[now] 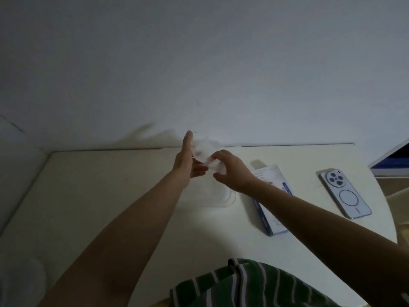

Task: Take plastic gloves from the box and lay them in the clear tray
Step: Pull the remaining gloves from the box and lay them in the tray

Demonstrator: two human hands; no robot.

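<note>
A thin, see-through plastic glove (pixel 204 149) is held up above the white table between both hands. My left hand (pixel 184 161) stands edge-on with its fingers straight and touches the glove's left side. My right hand (pixel 230 169) has its fingers curled round the glove's lower part. The clear tray (pixel 229 199) lies on the table just under the hands, mostly hidden by them. The white and blue glove box (pixel 271 209) lies flat to the right, partly covered by my right forearm.
A white phone (pixel 345 192) lies face down right of the box. A laptop or tablet corner (pixel 392 160) sticks in at the far right edge. A wall stands behind the table (pixel 99 196). My green striped shirt (pixel 243 284) shows at the bottom.
</note>
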